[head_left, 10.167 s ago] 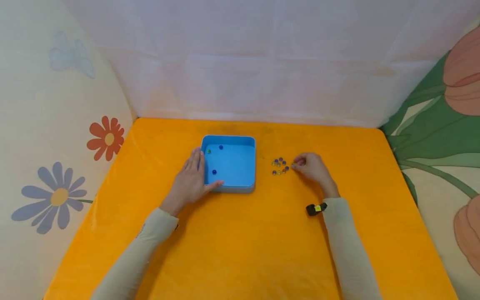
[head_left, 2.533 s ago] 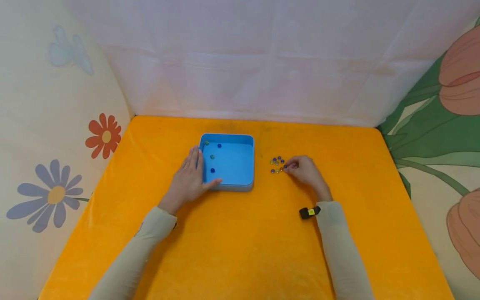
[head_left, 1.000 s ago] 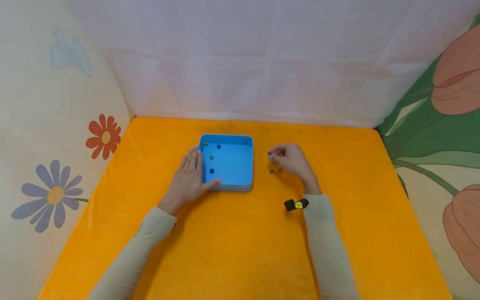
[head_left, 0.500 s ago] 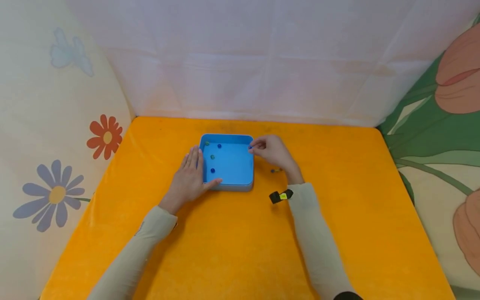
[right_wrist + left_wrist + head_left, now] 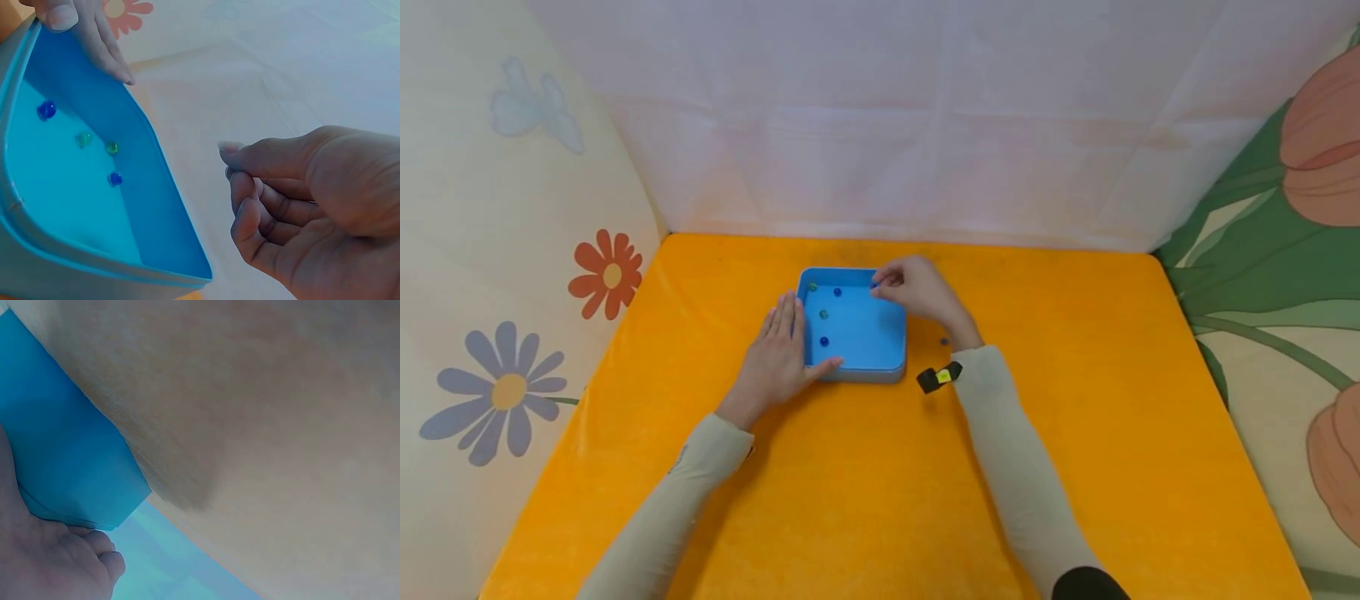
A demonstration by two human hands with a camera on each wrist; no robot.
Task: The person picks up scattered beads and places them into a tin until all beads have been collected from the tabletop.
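Note:
In the head view a square blue box (image 5: 865,333) stands on the orange table cover. Inside lie two dark blue marbles, one at the back (image 5: 838,292) and one nearer the front (image 5: 824,342), and two greenish marbles, one in the back left corner (image 5: 812,287) and one lower (image 5: 823,315). My left hand (image 5: 772,360) rests on the box's left side, fingers straight, thumb over the front rim. Over the box's back right part, my right hand (image 5: 921,290) pinches a blue marble (image 5: 874,284) between thumb and fingertip; in the right wrist view, the fingers mostly hide it.
One marble (image 5: 944,342) shows on the cover right of the box; my right wrist hides the spot where others lay. A black strap end (image 5: 938,377) hangs from my right cuff. A pale cloth wall (image 5: 880,125) rises behind the table.
My right hand picked a blue marble from the group and carried it left over the box. A second greenish marble lies in the box since the oldest frame. The left hand stays put.

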